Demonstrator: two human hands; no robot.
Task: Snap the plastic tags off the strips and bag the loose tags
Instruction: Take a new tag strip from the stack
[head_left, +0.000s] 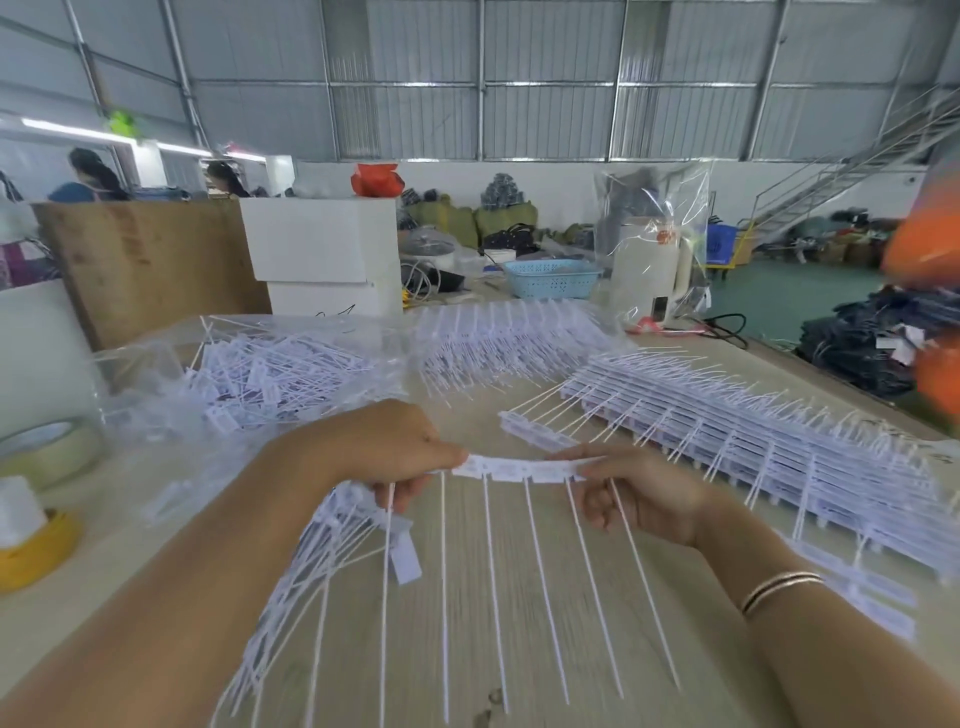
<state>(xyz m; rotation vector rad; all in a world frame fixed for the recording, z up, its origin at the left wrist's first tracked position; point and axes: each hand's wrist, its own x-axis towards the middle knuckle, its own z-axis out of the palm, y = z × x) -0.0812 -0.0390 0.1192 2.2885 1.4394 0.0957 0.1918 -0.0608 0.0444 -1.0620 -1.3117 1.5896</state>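
Left of the strip (524, 470), the left hand (387, 454) pinches its end while gripping one bundle of loose tags (322, 551); a clean snap probably needs a sharp twist close to the joint. The strip, held above the table (519, 623), carries about five hanging tails. At its right end, the right hand (631, 491) pinches it.

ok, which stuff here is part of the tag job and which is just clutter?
Job:
left hand and right hand, pinching the strip
loose tags bunch in left hand
stacked strips
clear bag of tags

Clutter:
tape roll
blue basket
white kettle
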